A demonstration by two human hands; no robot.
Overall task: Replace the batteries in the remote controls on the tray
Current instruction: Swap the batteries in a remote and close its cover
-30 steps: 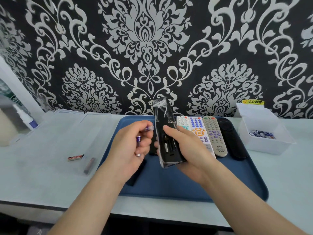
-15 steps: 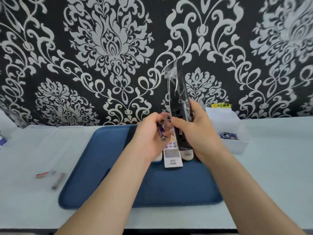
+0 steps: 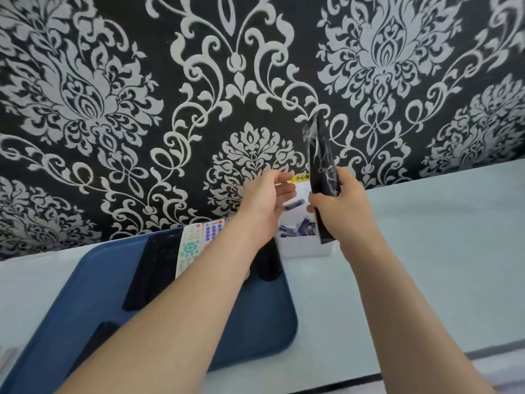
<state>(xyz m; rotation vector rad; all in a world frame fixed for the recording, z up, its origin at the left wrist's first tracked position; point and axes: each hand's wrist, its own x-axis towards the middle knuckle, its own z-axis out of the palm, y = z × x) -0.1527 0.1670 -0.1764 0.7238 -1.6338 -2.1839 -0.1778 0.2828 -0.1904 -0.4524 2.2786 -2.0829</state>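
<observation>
R hand [image 3: 338, 206] grips remote [image 3: 322, 155] over bin [image 3: 304, 248] edge, L hand [image 3: 267, 200] slack

Remotes [image 3: 189, 248] partly behind left forearm [image 3: 199, 308]

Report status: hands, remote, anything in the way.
Left hand open over white bin, loose battery beside its fingers. Right hand grips wrapped black remote upright. Nothing seen between hand and bin.

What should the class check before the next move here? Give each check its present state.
1. Right hand grips the remote: ok.
2. Left hand open, fingers straight: ok.
3. Box holds batteries: ok.
4. Remote refilled: cannot tell.
5. Other remotes lie on the tray: ok.
6. Loose battery under left hand inside box: cannot tell.
</observation>
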